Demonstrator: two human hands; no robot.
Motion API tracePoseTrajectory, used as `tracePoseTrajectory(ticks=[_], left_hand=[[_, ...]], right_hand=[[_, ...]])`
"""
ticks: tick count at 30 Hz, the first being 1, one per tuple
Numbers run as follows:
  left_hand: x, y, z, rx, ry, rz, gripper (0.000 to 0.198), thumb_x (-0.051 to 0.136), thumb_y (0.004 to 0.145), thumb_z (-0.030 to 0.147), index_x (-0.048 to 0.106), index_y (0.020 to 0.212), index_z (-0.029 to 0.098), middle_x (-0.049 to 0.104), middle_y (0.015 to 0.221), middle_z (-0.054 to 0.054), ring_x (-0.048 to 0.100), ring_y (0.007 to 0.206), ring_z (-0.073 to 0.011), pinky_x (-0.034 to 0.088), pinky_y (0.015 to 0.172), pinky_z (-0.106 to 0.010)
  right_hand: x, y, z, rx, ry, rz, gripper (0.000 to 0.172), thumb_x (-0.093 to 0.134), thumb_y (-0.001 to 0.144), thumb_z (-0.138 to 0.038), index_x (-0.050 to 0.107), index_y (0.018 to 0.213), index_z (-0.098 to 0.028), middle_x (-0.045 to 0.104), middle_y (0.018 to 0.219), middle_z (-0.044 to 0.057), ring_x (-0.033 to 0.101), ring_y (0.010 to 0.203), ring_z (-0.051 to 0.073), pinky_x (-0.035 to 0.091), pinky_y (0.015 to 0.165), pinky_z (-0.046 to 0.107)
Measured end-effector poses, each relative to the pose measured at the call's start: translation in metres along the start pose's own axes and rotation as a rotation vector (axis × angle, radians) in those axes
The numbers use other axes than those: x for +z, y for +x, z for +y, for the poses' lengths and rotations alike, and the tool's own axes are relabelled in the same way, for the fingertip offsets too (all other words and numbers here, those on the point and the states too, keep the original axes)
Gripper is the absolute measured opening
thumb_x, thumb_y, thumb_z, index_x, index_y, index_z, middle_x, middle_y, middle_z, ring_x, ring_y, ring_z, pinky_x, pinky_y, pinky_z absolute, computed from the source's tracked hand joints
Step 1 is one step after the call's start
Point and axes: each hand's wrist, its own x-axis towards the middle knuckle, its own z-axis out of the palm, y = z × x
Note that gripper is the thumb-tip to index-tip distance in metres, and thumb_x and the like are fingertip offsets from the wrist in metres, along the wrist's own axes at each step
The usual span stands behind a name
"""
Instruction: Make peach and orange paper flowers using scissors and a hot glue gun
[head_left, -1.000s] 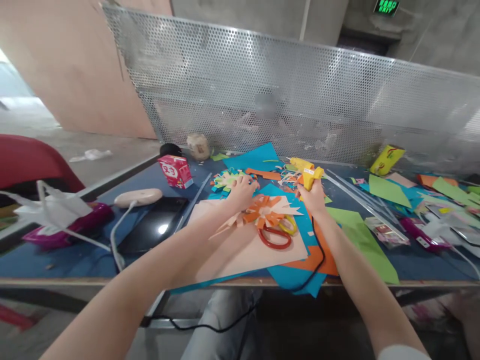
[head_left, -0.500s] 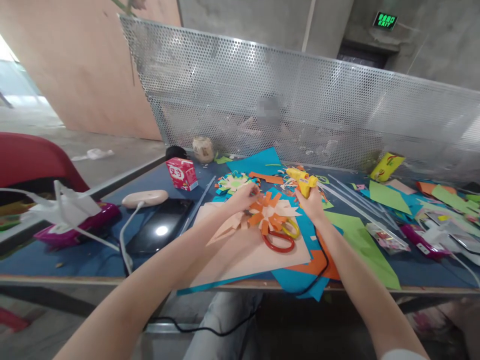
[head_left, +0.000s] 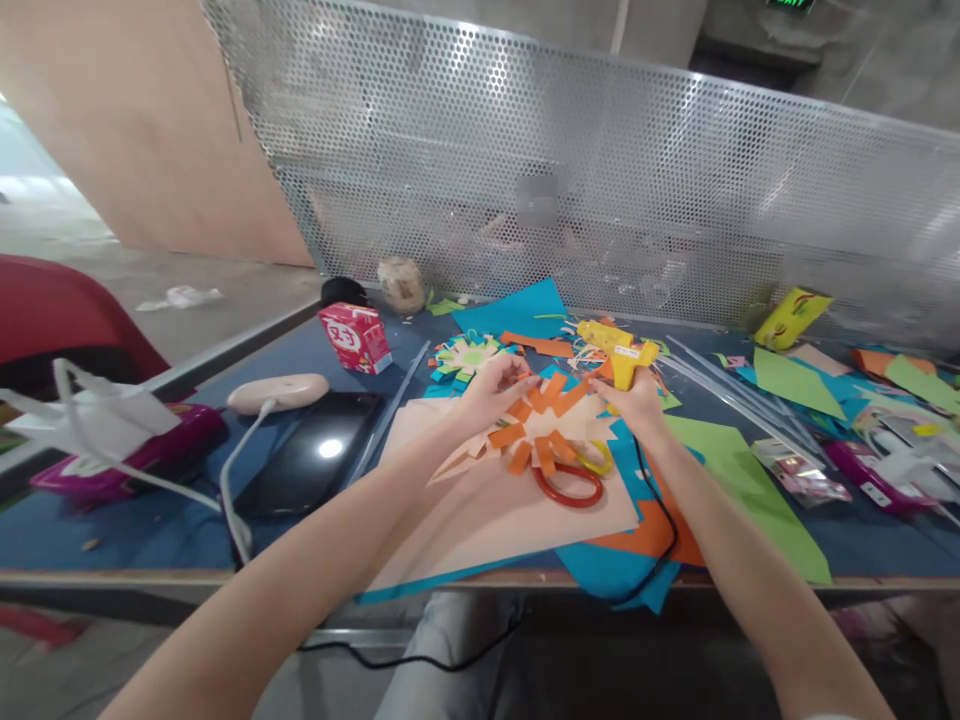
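My right hand (head_left: 639, 402) is wrapped around the grip of a yellow hot glue gun (head_left: 616, 350), its nozzle pointing left. My left hand (head_left: 496, 392) pinches an orange paper strip (head_left: 531, 382) at the upper left of a paper flower (head_left: 547, 425). That flower has orange petals around a pale centre and rests on pale pink sheets (head_left: 480, 520). Scissors with a red handle loop (head_left: 570, 500) and a yellow one (head_left: 598, 458) lie partly under the flower. Behind my left hand sits a green, cream and blue paper flower (head_left: 471, 355).
At left are a black phone (head_left: 311, 455), a pale pink oval device (head_left: 277, 393) with a cable, a pink box (head_left: 356, 338) and a purple power strip (head_left: 120, 455). Clear sticks (head_left: 739, 395) and green paper (head_left: 724, 460) lie at right. A perforated metal screen (head_left: 450, 150) stands behind.
The view has tipped down slightly. My left hand has come to the flower's upper-left petals. The glue gun stays in my right hand, its nozzle turned more to the left.
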Motion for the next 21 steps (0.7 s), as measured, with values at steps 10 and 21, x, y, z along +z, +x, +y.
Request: tracePoseTrajectory(ticks=[10, 21], left_hand=[[-0.002, -0.009, 0.006, -0.415, -0.378, 0.125, 0.063, 0.082, 0.05, 0.03, 0.051, 0.105, 0.022, 0.059, 0.112, -0.008, 0.063, 0.08, -0.0159, 0.05, 0.058, -0.025], [0.009, -0.019, 0.006, -0.412, -0.25, -0.028, 0.058, 0.085, 0.046, 0.026, 0.059, 0.098, 0.018, 0.069, 0.074, -0.002, 0.065, 0.065, -0.0147, 0.054, 0.06, -0.026]], right_hand=[[-0.003, -0.005, -0.009, -0.125, -0.118, 0.143, 0.024, 0.073, 0.052, -0.036, 0.062, 0.066, -0.02, 0.07, 0.068, 0.008, 0.068, 0.069, 0.029, 0.055, 0.067, 0.042], [-0.005, -0.01, -0.014, -0.207, -0.131, 0.214, 0.017, 0.07, 0.057, -0.032, 0.064, 0.065, -0.018, 0.071, 0.071, 0.009, 0.068, 0.07, 0.027, 0.055, 0.066, 0.039]])
